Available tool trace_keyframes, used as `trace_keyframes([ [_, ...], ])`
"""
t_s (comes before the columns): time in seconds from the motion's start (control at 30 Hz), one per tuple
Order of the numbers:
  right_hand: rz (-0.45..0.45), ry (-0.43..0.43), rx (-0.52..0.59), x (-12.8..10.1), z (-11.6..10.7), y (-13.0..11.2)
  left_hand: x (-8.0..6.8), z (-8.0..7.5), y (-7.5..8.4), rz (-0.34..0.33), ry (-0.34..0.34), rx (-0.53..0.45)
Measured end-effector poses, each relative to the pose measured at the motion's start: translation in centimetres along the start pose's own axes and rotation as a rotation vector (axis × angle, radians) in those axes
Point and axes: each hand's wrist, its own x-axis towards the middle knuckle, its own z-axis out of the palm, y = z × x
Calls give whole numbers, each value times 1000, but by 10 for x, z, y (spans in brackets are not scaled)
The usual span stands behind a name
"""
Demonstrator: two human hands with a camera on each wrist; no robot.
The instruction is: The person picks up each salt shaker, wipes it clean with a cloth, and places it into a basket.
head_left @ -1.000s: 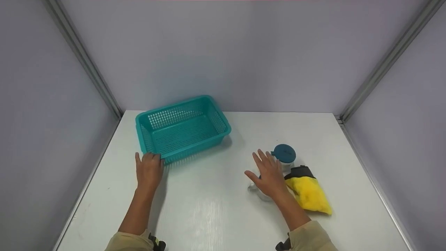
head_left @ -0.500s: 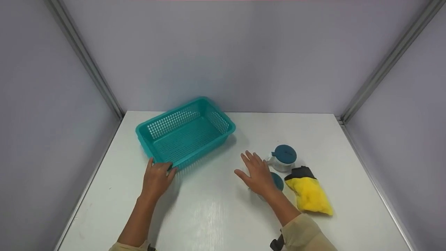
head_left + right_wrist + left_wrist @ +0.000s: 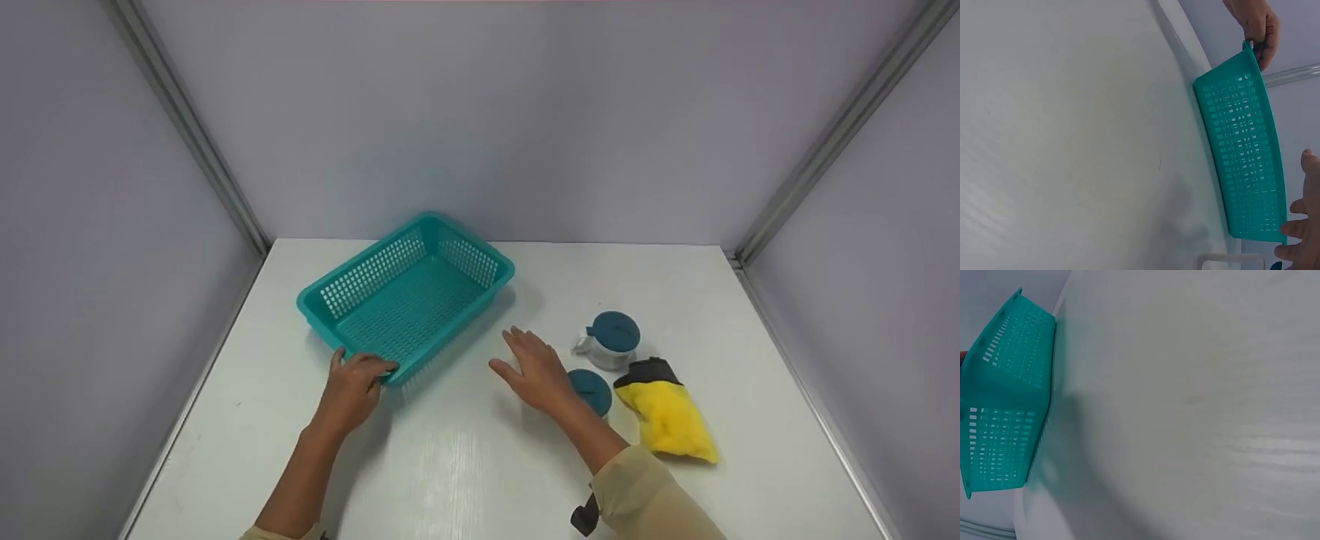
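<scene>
A teal perforated plastic basket (image 3: 409, 315) stands at an angle on the white table, with nothing inside it. My left hand (image 3: 352, 394) grips the rim at the basket's near corner; the right wrist view also shows this left hand (image 3: 1255, 25) curled over the rim. Fingers spread, my right hand (image 3: 534, 371) hovers between the basket and the jars, holding nothing. Just right of it is a blue-lidded jar (image 3: 591, 391), partly hidden by the hand and forearm. Behind that stands a second clear jar (image 3: 613, 341) with a blue lid and a side handle.
A yellow cloth item with a black band (image 3: 667, 416) lies to the right of the jars. The white table (image 3: 450, 480) is enclosed by grey panels at the back (image 3: 480, 120) and on both sides.
The basket has turned, its near corner swinging right and toward me with my left hand on it. My right hand has moved left, away from the jars, uncovering more of the nearer one.
</scene>
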Motion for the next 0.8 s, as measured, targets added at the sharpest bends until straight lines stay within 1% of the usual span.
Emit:
trace_keyframes([
  [0.1, 5, -16, -16, 3, 2, -4, -1, -2, -8, 13, -2, 24],
  [0.27, 0, -35, -25, 9, 5, -9, -5, -6, -18, -35, 6, 43],
  [0.37, -11, -42, -20, 13, 6, -12, -5, -8, -19, -34, 31, 62],
  [0.5, -17, -49, -7, 18, 7, -16, -2, -11, -14, 2, 46, 89],
  [0.7, 5, -81, 28, 19, 11, -23, 1, -12, -1, 50, 4, 89],
  [0.8, 13, -98, 68, 20, 14, -28, 1, -10, 6, 87, 2, 99],
])
